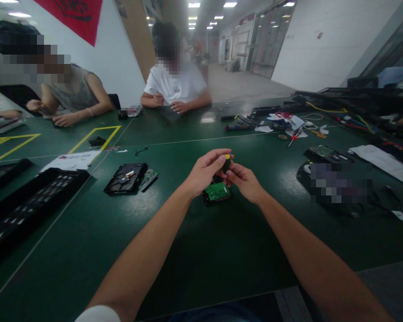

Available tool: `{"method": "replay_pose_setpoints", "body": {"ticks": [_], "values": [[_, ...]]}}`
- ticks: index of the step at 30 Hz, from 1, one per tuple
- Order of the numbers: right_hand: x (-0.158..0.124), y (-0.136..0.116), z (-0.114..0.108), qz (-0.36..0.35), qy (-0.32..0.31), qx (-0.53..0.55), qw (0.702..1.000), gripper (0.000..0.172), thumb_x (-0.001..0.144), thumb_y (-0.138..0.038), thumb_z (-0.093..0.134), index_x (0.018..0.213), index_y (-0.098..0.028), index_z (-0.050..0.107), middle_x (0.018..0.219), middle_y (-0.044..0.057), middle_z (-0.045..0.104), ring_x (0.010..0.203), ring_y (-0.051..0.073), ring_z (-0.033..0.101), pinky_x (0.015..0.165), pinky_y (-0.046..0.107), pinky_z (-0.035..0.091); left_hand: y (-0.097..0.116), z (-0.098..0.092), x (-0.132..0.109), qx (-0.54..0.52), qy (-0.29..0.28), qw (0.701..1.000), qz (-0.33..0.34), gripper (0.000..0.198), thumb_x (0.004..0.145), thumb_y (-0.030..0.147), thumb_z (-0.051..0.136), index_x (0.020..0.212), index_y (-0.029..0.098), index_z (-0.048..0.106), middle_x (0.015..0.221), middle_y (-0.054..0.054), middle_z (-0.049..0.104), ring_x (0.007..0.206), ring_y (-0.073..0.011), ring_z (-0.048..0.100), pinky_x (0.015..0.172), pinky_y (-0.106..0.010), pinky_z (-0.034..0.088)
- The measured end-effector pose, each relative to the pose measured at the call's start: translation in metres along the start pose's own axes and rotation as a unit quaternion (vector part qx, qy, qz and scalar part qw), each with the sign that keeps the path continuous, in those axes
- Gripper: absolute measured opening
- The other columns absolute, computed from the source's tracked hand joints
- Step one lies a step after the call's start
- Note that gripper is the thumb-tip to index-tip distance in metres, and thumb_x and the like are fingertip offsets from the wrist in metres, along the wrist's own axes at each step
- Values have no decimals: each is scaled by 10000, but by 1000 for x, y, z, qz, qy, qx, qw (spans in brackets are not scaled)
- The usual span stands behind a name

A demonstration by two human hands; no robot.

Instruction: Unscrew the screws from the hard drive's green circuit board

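Note:
A screwdriver (226,164) with a dark handle and a yellow cap stands roughly upright between my two hands. My left hand (208,172) is closed around its handle from the left. From the right, the bent fingers of my right hand (243,181) pinch low on the tool; its shaft and tip are hidden. Beneath them lies a hard drive with a green circuit board (217,191) facing up, its far part covered by my fingers.
Left are an opened black drive casing (126,178), a loose circuit board (149,180) and a long black tray (36,205). Right are another drive (329,153), a red screwdriver (293,137) and heaped cables (352,112). Two people sit across the green table (255,268).

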State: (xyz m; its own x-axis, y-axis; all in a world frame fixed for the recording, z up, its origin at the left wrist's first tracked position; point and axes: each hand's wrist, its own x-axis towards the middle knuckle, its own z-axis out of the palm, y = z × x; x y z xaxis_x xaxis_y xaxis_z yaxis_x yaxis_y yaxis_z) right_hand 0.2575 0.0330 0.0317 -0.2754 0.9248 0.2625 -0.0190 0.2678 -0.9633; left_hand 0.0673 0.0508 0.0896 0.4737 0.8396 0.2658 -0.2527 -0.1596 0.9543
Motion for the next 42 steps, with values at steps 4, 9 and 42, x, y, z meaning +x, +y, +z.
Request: {"method": "replay_pose_setpoints", "body": {"ticks": [4,9,42], "values": [[0,-1,0,-1,1,3,1000,316,993,-537,690,1057,-227,692,820,15,683,720,168,616,702,337,507,-1,-2,0,17,7,1000,5,367,977,434,714,1289,241,732,1214,-85,737,967,-174,692,758,-259,581],[0,4,3,-7,3,47,999,341,929,-451,796,1179,-259,668,1036,26,699,789,165,659,688,321,518,-1,-4,0,61,13,997,51,374,947,359,755,1306,256,732,1098,-53,711,946,-162,654,776,-257,568],[-1,-9,3,-25,34,-72,996,243,1004,-456,686,1115,-245,736,795,1,704,678,162,629,653,331,522,-7,3,1,108,69,988,90,333,821,381,883,938,204,625,850,27,582,697,-102,602,613,-226,509]]}}
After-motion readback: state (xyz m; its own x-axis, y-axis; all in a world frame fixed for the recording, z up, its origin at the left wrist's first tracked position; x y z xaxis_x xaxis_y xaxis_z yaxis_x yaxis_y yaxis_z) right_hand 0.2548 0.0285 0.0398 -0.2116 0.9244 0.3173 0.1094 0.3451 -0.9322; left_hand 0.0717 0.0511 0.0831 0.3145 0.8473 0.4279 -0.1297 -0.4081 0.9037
